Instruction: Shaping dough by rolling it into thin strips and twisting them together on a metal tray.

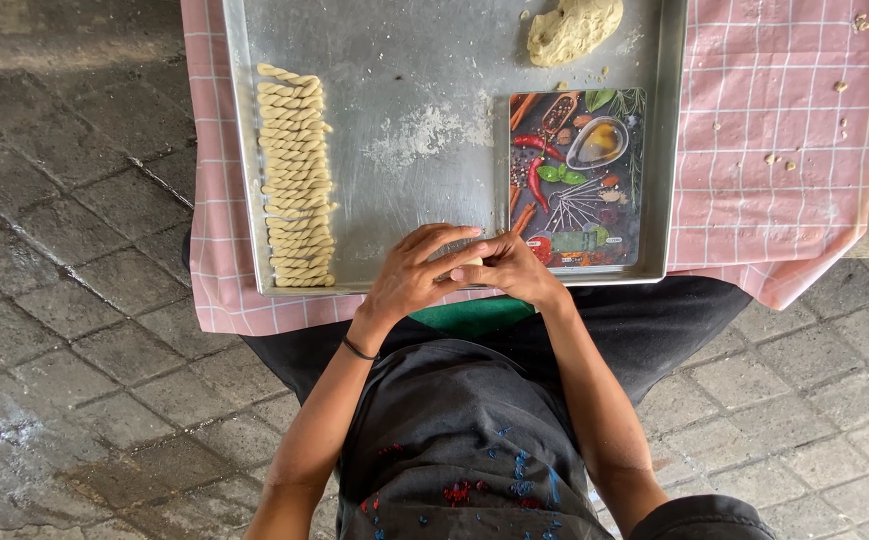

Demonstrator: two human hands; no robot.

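My left hand (413,275) and my right hand (511,268) meet at the near edge of a metal tray (395,70). Between their fingertips sits a small piece of pale dough (471,261), mostly hidden. A column of several twisted dough sticks (297,178) lies along the tray's left side. A lump of dough (573,30) rests at the tray's far right. A printed cutting board (577,178) with pictures of spices lies in the tray's right part, just beyond my right hand.
The tray sits on a pink checked cloth (775,150) with crumbs on its right part. Flour dusts the tray's middle (425,135). Grey stone paving (65,250) surrounds my seat. A black band circles my left wrist (359,349).
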